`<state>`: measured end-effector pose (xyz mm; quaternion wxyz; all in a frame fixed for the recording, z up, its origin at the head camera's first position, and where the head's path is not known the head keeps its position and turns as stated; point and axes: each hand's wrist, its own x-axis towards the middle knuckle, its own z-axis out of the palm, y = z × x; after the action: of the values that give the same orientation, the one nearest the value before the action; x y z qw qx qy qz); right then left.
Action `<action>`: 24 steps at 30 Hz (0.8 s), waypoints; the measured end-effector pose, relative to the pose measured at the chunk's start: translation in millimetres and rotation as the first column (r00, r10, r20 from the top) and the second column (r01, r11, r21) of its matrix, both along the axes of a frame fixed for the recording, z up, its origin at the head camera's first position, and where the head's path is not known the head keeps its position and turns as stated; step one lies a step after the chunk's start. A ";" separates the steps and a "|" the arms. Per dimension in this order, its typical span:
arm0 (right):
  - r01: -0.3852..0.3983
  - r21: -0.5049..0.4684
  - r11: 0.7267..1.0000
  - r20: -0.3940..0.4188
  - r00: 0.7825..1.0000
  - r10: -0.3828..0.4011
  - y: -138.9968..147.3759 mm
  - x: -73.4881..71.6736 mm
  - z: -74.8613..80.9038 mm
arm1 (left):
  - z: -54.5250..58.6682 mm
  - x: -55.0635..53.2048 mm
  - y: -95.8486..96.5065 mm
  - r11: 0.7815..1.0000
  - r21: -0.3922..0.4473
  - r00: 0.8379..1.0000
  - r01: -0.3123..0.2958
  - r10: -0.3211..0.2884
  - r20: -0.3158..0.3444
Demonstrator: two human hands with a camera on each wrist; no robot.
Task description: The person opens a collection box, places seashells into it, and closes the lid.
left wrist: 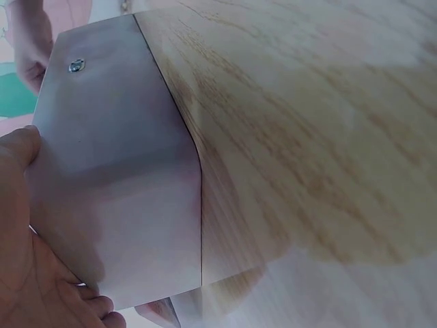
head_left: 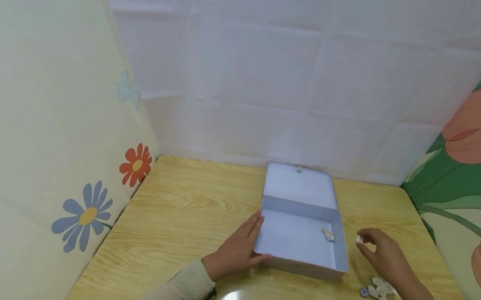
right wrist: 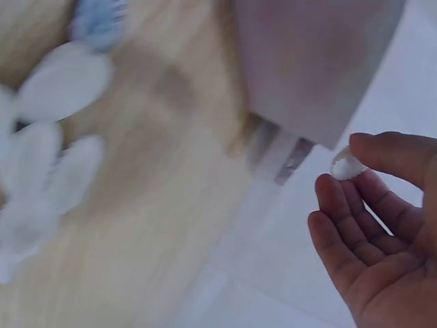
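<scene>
In the lower middle of the head view, a box (head_left: 300, 266) stands on a wood-grain table (head_left: 182, 201), its lid (head_left: 299, 186) laid back toward the white sheet (head_left: 267, 79). The left hand (head_left: 236, 252) rests on the box's near-left corner, its fingers fairly straight along the left side and its thumb spread apart from them at the front. The right hand (head_left: 387, 255), at lower right, pinches a small white shell (head_left: 359, 239) between thumb and fingertips, just right of the box and outside it. A pale-and-tan piece (head_left: 328, 235) lies in the box near the right wall. Below the right hand, near the frame's bottom edge, white shells (head_left: 381, 288) lie in a cluster with a blue piece (head_left: 364, 292) at its left; the blue piece's markings are blurred in the right wrist view. A faint mark on the left sleeve (head_left: 190, 284) is too small to read. A metal clasp (head_left: 298, 169) sits at the lid's far edge, and a metal stud (left wrist: 76, 65) shows at upper left in the left wrist view.
</scene>
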<state>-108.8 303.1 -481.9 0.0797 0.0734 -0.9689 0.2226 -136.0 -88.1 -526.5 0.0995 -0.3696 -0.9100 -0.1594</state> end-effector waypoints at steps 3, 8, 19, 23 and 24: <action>0.001 -0.023 1.000 -0.043 0.999 -0.002 -8.3 -1.5 6.7 | 0.3 0.2 0.0 1.000 0.012 1.000 0.007 -0.007 -0.020; -0.012 -0.058 0.998 -0.130 0.992 0.005 -24.3 -3.9 14.1 | 1.6 0.4 0.4 1.000 0.015 1.000 0.012 -0.012 -0.027; -0.088 -0.147 0.985 -0.234 0.971 0.052 -49.4 -12.0 2.6 | 1.9 0.1 0.6 1.000 -0.001 1.000 0.000 0.000 0.014; -0.088 -0.159 0.983 -0.215 0.975 0.053 -53.8 -14.0 -6.2 | 1.7 0.8 0.4 1.000 -0.008 1.000 -0.004 0.005 0.023; -0.088 -0.160 0.983 -0.207 0.977 0.053 -54.6 -14.4 -8.5 | 1.8 0.9 0.3 1.000 -0.010 1.000 -0.005 0.005 0.025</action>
<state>-123.1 248.5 -490.4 0.1754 0.1230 -0.9303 0.2979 -135.0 -87.8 -524.7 0.0869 -0.3657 -0.9129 -0.1591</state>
